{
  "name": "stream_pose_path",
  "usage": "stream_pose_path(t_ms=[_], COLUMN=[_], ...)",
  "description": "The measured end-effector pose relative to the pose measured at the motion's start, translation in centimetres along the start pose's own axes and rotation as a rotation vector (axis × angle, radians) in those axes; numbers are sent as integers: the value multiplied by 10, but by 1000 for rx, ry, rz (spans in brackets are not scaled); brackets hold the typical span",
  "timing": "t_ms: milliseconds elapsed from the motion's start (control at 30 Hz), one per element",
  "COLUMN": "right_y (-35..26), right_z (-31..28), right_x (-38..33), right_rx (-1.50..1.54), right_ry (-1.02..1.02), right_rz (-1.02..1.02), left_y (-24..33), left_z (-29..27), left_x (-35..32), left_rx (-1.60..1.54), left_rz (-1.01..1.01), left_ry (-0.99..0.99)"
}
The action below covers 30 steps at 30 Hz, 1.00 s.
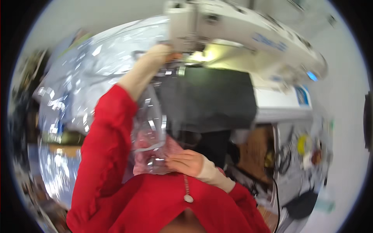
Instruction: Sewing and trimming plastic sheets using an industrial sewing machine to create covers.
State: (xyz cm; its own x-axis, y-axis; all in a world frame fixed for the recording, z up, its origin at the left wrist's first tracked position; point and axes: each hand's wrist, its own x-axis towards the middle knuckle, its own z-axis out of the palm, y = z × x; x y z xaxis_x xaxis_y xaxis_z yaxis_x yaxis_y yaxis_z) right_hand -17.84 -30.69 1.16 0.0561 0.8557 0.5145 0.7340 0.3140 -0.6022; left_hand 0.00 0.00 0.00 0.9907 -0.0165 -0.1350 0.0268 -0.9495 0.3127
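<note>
A white sewing machine (241, 23) with a lit work area stands ahead of me. My left hand (165, 52) reaches to its needle end, at the edge of the clear plastic sheet (112, 58); its fingers are blurred and partly hidden by the machine head. Close to my body, my right hand (186, 162) has its fingers closed on the near end of the same plastic. The sheet runs down from the needle area between both hands, over a pink-and-white striped cloth (173, 145). To the right of the plastic, a dark grey panel (210, 97) lies flat under the machine arm.
More clear plastic spreads in a large shiny heap over the left side. At the right, below the white machine bed (272, 97), are a brown board (254, 155), a yellow roll (302, 143) and small clutter. A black cord (277, 202) hangs at the lower right.
</note>
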Motion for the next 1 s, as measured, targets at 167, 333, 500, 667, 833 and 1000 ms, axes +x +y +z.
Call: stream_pose_path(t_ms=[167,333,500,667,833,1000], right_y=[56,52,50,55,57,60], right_z=[27,17,3,-1,-6,-5], right_x=[63,67,70,70,76,78], right_rx=[-78,-54,-84,-72,-52,-4], right_ry=[25,-43,-96,-98,-115,-128], right_rz=[-116,-80,-56,-79,-57,-52], left_y=[-95,-93,-93,-94,-102,-112], left_z=[-55,-55,-52,-55,-52,-47], left_x=[-39,-38,-29,-27,-22,-15], left_rx=[-46,-114,-65,-132,-121,-120], left_rz=[-29,-105,-189,-165,-126,-93], left_ry=[197,142,150,149,167,204])
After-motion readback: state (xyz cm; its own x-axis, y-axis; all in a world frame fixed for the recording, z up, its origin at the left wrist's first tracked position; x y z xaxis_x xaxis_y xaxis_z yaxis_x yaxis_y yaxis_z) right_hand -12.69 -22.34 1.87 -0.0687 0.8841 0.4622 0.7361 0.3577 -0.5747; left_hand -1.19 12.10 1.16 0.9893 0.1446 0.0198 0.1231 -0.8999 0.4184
